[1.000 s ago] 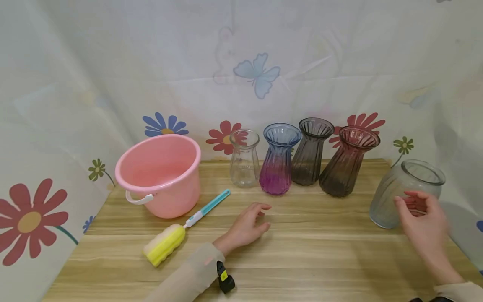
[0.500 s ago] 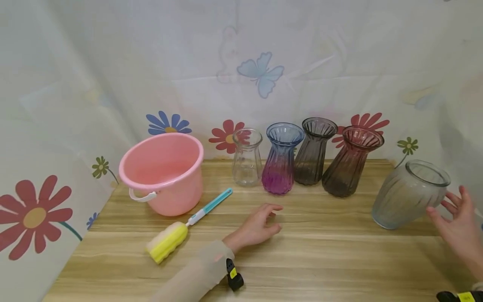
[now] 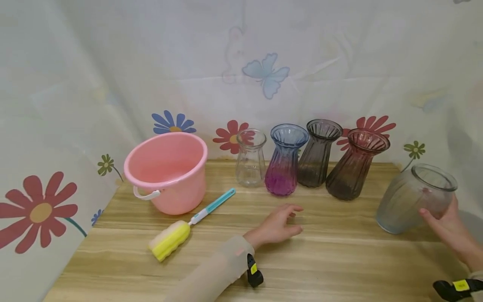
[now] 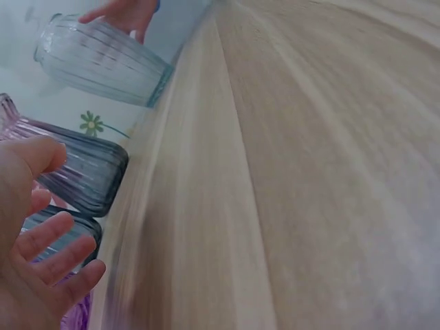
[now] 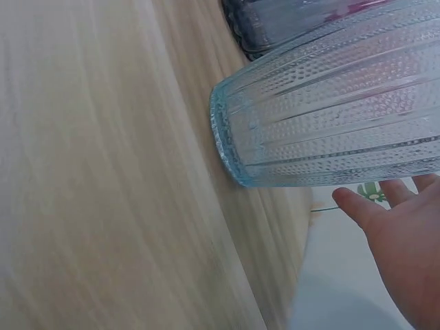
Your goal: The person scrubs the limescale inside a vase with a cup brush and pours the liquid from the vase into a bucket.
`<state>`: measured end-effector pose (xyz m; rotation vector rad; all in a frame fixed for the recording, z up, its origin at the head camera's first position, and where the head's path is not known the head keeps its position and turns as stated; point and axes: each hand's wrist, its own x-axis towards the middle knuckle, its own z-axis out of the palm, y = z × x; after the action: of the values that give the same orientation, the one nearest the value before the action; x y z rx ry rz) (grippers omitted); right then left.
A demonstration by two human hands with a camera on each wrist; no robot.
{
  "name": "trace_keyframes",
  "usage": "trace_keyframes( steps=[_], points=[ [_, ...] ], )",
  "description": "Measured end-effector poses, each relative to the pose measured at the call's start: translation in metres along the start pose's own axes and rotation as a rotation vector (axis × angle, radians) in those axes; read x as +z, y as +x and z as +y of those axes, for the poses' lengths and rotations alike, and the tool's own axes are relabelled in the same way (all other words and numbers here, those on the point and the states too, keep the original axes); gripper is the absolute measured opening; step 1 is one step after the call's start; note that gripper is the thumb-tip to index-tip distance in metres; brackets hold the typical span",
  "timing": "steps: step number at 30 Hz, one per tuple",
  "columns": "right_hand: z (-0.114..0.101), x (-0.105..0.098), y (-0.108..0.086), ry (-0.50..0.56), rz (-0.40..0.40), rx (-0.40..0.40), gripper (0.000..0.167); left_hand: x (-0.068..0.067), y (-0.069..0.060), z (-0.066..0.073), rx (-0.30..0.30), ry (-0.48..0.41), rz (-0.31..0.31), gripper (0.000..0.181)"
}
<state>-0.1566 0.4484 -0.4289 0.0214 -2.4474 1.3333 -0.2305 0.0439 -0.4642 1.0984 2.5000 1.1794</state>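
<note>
At the right end of the table stands a clear ribbed glass vase (image 3: 407, 201). My right hand (image 3: 449, 226) is at its right side, thumb in front and a fingertip visible through the glass behind. In the right wrist view that hand's fingers (image 5: 357, 206) look extended beside the vase; firm contact cannot be told. Palm over the table's middle, my left hand (image 3: 277, 224) holds nothing, its fingers (image 4: 51, 258) loose and spread. Beyond it stand a blue-purple vase (image 3: 284, 163), a grey vase (image 3: 317, 155) and a reddish-brown vase (image 3: 352, 167).
A small clear glass vase (image 3: 250, 161) is left of the blue-purple one. The pink bucket (image 3: 181, 193) sits at the back left. In front of it lies a yellow sponge bottle brush (image 3: 171, 240) with a teal handle. A patterned curtain (image 3: 188, 50) hangs behind the wooden table (image 3: 320, 272).
My right hand first moved from in front of the clear ribbed vase to its right, then came in against its side. The left hand shifted right. The vases stayed standing where they were.
</note>
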Motion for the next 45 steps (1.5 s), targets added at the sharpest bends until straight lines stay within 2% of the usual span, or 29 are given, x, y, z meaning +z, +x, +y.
trace_keyframes(
  steps=[2, 4, 8, 11, 13, 15, 18, 20, 23, 26, 29, 33, 37, 40, 45],
  points=[
    [0.001, 0.000, -0.001, -0.002, 0.028, -0.014, 0.074, 0.002, 0.001, 0.001, -0.004, -0.002, -0.002, 0.052],
    [0.001, 0.000, 0.000, -0.010, 0.060, 0.005, 0.072, 0.004, 0.002, 0.002, -0.008, -0.001, 0.000, 0.052],
    [0.003, 0.000, 0.001, -0.091, 0.093, 0.132, 0.077, 0.009, 0.006, 0.003, 0.000, -0.014, 0.002, 0.050],
    [0.007, 0.001, 0.002, -0.096, 0.102, 0.160, 0.081, 0.012, 0.008, 0.005, 0.013, -0.016, -0.009, 0.049],
    [0.015, 0.001, 0.004, -0.075, 0.124, 0.113, 0.082, 0.013, 0.010, 0.008, 0.021, -0.008, -0.015, 0.049],
    [0.019, 0.000, 0.006, -0.004, 0.120, 0.053, 0.084, 0.014, 0.012, 0.011, 0.025, 0.009, -0.019, 0.050],
    [0.018, 0.002, 0.008, 0.044, 0.109, -0.022, 0.085, 0.013, 0.016, 0.017, 0.034, 0.033, -0.015, 0.051],
    [0.010, 0.005, 0.006, 0.040, 0.096, -0.027, 0.084, 0.013, 0.020, 0.021, 0.042, 0.049, -0.005, 0.052],
    [-0.003, 0.013, 0.002, -0.021, 0.102, -0.009, 0.083, 0.014, 0.030, 0.030, 0.058, 0.054, 0.011, 0.055],
    [-0.020, 0.021, -0.005, -0.062, 0.090, 0.017, 0.083, 0.016, 0.039, 0.041, 0.071, 0.030, 0.019, 0.062],
    [-0.039, 0.028, -0.010, -0.049, 0.025, 0.013, 0.082, 0.018, 0.046, 0.054, 0.059, -0.007, 0.027, 0.073],
    [-0.061, 0.042, -0.014, 0.082, -0.062, -0.072, 0.082, 0.021, 0.051, 0.067, 0.033, -0.030, 0.056, 0.088],
    [-0.081, 0.060, -0.018, 0.326, -0.180, -0.154, 0.083, 0.022, 0.051, 0.073, 0.017, -0.048, 0.079, 0.099],
    [-0.094, 0.075, -0.019, 0.491, -0.272, -0.205, 0.085, 0.021, 0.047, 0.072, 0.005, -0.126, 0.066, 0.103],
    [-0.108, 0.096, -0.017, 0.539, -0.332, -0.268, 0.087, 0.013, 0.033, 0.064, -0.013, -0.299, 0.057, 0.101]
  ],
)
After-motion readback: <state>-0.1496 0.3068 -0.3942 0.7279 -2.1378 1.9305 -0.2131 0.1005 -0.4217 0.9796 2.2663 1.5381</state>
